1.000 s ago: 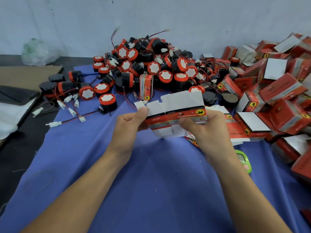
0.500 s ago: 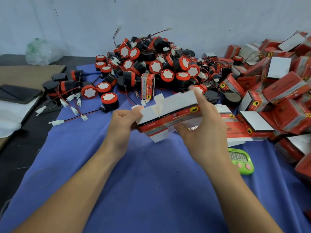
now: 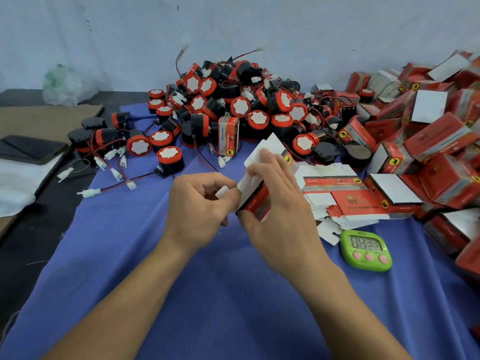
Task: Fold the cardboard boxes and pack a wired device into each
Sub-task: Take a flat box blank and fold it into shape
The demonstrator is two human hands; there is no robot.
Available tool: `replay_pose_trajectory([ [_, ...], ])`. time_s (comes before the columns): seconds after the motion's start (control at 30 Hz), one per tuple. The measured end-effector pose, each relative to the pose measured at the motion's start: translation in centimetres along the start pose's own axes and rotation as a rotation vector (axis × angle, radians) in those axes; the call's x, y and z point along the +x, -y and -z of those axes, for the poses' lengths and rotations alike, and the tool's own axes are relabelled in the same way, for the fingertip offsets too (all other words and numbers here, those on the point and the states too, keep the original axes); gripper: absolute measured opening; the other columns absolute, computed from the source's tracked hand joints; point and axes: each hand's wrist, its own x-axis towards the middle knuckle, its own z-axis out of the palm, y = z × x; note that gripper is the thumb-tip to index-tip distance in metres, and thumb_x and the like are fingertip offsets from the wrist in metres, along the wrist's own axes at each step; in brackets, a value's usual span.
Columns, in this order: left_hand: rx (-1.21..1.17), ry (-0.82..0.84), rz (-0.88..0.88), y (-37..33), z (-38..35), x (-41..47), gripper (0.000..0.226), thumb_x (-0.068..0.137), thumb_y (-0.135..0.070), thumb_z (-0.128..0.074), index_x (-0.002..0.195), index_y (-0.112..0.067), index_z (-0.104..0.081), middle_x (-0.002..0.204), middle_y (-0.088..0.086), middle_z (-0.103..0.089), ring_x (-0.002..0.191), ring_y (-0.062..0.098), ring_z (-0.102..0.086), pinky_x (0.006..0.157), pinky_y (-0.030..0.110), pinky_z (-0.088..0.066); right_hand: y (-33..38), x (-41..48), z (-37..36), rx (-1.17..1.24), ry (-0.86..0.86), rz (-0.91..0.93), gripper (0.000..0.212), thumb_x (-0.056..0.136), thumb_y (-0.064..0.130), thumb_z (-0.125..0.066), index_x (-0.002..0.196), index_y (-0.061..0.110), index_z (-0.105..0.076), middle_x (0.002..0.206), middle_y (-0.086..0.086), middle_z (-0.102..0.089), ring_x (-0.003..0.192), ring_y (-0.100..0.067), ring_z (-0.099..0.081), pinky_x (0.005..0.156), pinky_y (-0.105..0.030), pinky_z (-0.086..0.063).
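holds a half-folded box point(image 3: 255, 201) up over the blue cloth point(image 3: 207, 294), near the middle of the view, just in front of the pile of wired devices point(image 3: 233, 105). wraps the right hand point(image 3: 280, 203) round the box's right side, fingers close together and curled over the top, tips on a white flap point(image 3: 271, 141), thumb at the lower red edge. pinches a small white tab point(image 3: 222, 192) at the box's left end between thumb and forefinger of the left hand point(image 3: 200, 206), other fingers curled loosely toward the palm. keeps the box tilted, red side low, white flaps pointing up toward the pile.

beyond the hands, round red-and-black devices with white faces, thin wires and white plugs, heaped against the pale wall point(image 3: 259, 22). among them, one closed box point(image 3: 228, 136) standing upright. right of the hands, a stack of flat boxes point(image 3: 345, 201) on the cloth, touching a big heap of folded red boxes point(image 3: 428, 141) at the right edge. just in front of the flat stack, a green timer point(image 3: 365, 250) with pink buttons, digits too blurred to read. far left, off the cloth, a dark phone point(image 3: 28, 149), a sheet of brown cardboard point(image 3: 44, 118) and a clear plastic bag point(image 3: 65, 84) by the wall.
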Motion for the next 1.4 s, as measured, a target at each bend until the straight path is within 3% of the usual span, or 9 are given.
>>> replay_pose_trajectory([
  [0.17, 0.167, -0.199, 0.016, -1.0, -1.0, -0.7, 0.036, 0.077, -0.018, -0.065, 0.105, -0.039, -0.077, 0.046, -0.002, -0.056, 0.037, 0.012, -0.045, 0.042, 0.028, -0.044, 0.3, 0.1, 0.9, 0.165, -0.041, -0.052, 0.039, 0.076, 0.011, -0.083, 0.083, 0.023, -0.047, 0.14, 0.04, -0.043, 0.129, 0.005, -0.048, 0.08, -0.008, -0.041],
  [0.33, 0.531, -0.428, -0.077, -2.0, -1.0, -1.2, 0.07, 0.073, -0.025, -0.055, 0.142, -0.039, -0.058, 0.055, -0.006, -0.043, 0.056, 0.016, -0.047, 0.047, 0.029, -0.037, 0.3, 0.2, 0.9, 0.305, 0.073, -0.022, 0.035, 0.088, 0.011, -0.074, 0.084, 0.029, -0.045, 0.149, 0.028, -0.05, 0.127, 0.017, -0.048, 0.094, -0.022, -0.049],
  [0.43, 0.251, -0.29, -0.142, -1.3, -0.7, -1.5, 0.083, 0.073, -0.036, -0.058, 0.154, -0.035, -0.04, 0.101, -0.02, -0.061, 0.099, 0.011, -0.061, 0.083, 0.034, -0.051, -0.6, 0.5, 1.5, 0.467, 0.126, -0.022, 0.024, 0.094, 0.005, -0.066, 0.089, 0.02, -0.047, 0.144, 0.013, -0.059, 0.14, 0.001, -0.046, 0.101, -0.039, -0.049],
  [0.57, -0.113, 0.042, -0.166, -0.2, -0.5, -1.2, 0.088, 0.09, -0.064, -0.06, 0.161, -0.022, -0.029, 0.168, -0.015, -0.028, 0.156, 0.007, -0.023, 0.125, 0.033, -0.026, -1.5, 1.0, 1.7, 0.579, 0.21, -0.04, 0.018, 0.095, 0.002, -0.061, 0.09, 0.011, -0.047, 0.137, -0.001, -0.065, 0.143, -0.007, -0.045, 0.102, -0.044, -0.048],
  [0.83, -0.252, 0.205, -0.165, 0.3, 0.1, -0.1, 0.099, 0.087, -0.074, -0.061, 0.152, -0.003, -0.036, 0.16, -0.014, -0.041, 0.149, 0.012, -0.039, 0.111, 0.018, -0.037, -2.0, 1.1, 1.6, 0.659, 0.201, -0.127, 0.017, 0.094, -0.005, -0.056, 0.087, 0.007, -0.046, 0.109, 0.015, -0.073, 0.12, 0.002, -0.06, 0.078, -0.014, -0.047],
  [0.93, -0.236, 0.186, -0.168, 0.3, 0.4, 0.1, 0.101, 0.086, -0.077, -0.06, 0.15, -0.002, -0.038, 0.16, -0.019, -0.041, 0.151, 0.012, -0.037, 0.114, 0.022, -0.037, -2.4, 1.3, 1.9, 0.761, 0.131, -0.158, 0.02, 0.096, -0.005, -0.053, 0.086, 0.009, -0.043, 0.109, 0.0, -0.074, 0.113, -0.018, -0.066, 0.081, -0.026, -0.047],
  [1.03, -0.193, 0.112, -0.174, 0.5, -0.1, 0.2, 0.058, 0.091, -0.065, -0.064, 0.129, -0.023, -0.055, 0.15, -0.03, -0.049, 0.144, 0.0, -0.044, 0.11, 0.02, -0.041, -2.7, 1.6, 2.0, 0.898, 0.098, -0.225, 0.016, 0.096, 0.0, -0.053, 0.088, 0.007, -0.04, 0.131, -0.01, -0.069, 0.126, -0.034, -0.059, 0.096, -0.049, -0.045],
  [1.2, -0.14, -0.116, -0.016, 0.8, -1.5, -0.7, 0.032, 0.087, -0.058, -0.065, 0.113, -0.04, -0.065, 0.113, -0.017, -0.073, 0.104, 0.005, -0.072, 0.084, 0.035, -0.063, -2.4, 1.3, 1.5, 1.137, 0.121, -0.29, 0.014, 0.104, 0.021, -0.051, 0.098, 0.011, -0.043, 0.114, -0.005, -0.073, 0.101, -0.018, -0.068, 0.086, -0.029, -0.052],
  [1.4, -0.247, -0.01, 0.118, 0.6, -2.2, -0.8, 0.056, 0.076, -0.052, -0.084, 0.118, -0.04, -0.048, 0.136, -0.033, -0.055, 0.136, -0.004, -0.05, 0.095, 0.026, -0.056, -2.1, 1.4, 1.7, 1.251, 0.108, -0.374, 0.014, 0.105, 0.023, -0.051, 0.097, 0.013, -0.046, 0.108, -0.005, -0.073, 0.097, -0.02, -0.065, 0.099, -0.052, -0.04],
])
